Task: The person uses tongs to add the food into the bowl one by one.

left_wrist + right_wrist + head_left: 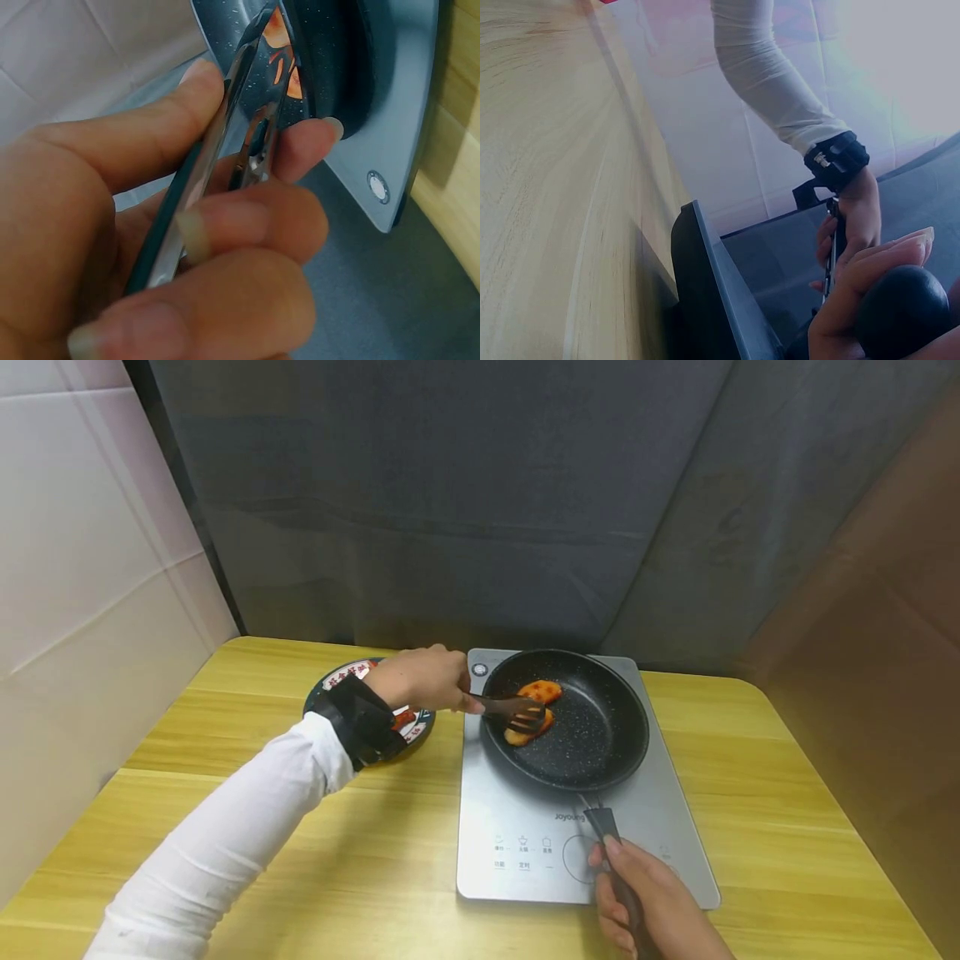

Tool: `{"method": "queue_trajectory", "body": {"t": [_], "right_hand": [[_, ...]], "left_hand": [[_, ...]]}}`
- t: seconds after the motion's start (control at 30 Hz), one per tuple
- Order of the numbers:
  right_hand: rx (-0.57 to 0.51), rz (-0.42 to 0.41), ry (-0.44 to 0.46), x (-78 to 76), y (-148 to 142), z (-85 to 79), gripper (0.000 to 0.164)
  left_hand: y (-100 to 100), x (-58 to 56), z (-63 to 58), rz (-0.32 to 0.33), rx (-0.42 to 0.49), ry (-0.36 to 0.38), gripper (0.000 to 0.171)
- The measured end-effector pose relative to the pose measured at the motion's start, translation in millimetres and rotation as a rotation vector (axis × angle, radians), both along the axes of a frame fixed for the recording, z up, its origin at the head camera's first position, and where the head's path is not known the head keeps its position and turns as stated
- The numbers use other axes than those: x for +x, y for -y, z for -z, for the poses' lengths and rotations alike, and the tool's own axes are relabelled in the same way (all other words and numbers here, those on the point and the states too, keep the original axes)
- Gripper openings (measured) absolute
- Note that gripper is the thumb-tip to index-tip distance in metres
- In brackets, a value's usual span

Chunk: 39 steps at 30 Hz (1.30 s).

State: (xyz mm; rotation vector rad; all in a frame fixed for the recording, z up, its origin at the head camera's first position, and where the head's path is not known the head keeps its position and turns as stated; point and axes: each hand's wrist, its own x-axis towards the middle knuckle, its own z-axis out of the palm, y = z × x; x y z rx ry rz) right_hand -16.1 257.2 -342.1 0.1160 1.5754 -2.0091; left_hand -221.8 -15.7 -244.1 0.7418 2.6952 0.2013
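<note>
- Right hand (pixel 648 889) of the wearer is closest to me, at the near right, its fingers wrapped round the handle (pixel 602 823) of the frying pan.
- I see the frying pan (pixel 592 752), black and speckled, over the far half of a silver cooktop (pixel 510 810) marked "Joyoung"; the handle points toward the near side.
- Left hand (pixel 427 679) reaches in from the left and holds a pair of tongs (pixel 498 707) between thumb and fingers, as my left wrist view shows.
- Two orange-brown food pieces lie in the left part of the pan, a far one (pixel 542 692) and a near one (pixel 517 737). The slotted tip of the tongs is over the near piece; I cannot tell whether it grips it.
- Left of the cooktop I make out a patterned plate (pixel 347 675), partly hidden by the left hand and its black wrist strap (pixel 358 718), with reddish food (pixel 403 719) on it.
- Beneath everything runs a yellow wooden table (pixel 750 777); dark cloth (pixel 450 510) hangs on the far side.
</note>
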Motion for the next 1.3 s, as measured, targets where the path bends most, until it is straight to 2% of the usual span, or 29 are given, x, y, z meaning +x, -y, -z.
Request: {"method": "queue_trajectory", "body": {"t": [0.33, 0.6, 0.77, 1.17, 1.3], "right_hand": [[-0.018, -0.010, -0.031, -0.3, 0, 2.5, 0.041], [0.003, -0.013, -0.029, -1.5, -1, 1.6, 0.042], [-0.005, -0.016, -0.033, -0.9, 0, 1.4, 0.040], [0.012, 0.002, -0.034, -2.1, 2, 1.7, 0.041], [0.012, 0.002, -0.029, -2.0, 2, 1.9, 0.041]], "left_hand": [[-1, 1.4, -6.2, -0.011, -0.033, -0.006, 0.032], [1, -2.3, -8.5, -0.041, -0.013, 0.035, 0.031], [2, -1.8, -10.7, -0.046, -0.021, 0.009, 0.032], [-1, -3.2, -7.9, -0.013, -0.025, 0.018, 0.038], [-1, -3.7, -7.3, -0.006, -0.045, -0.011, 0.037]]}}
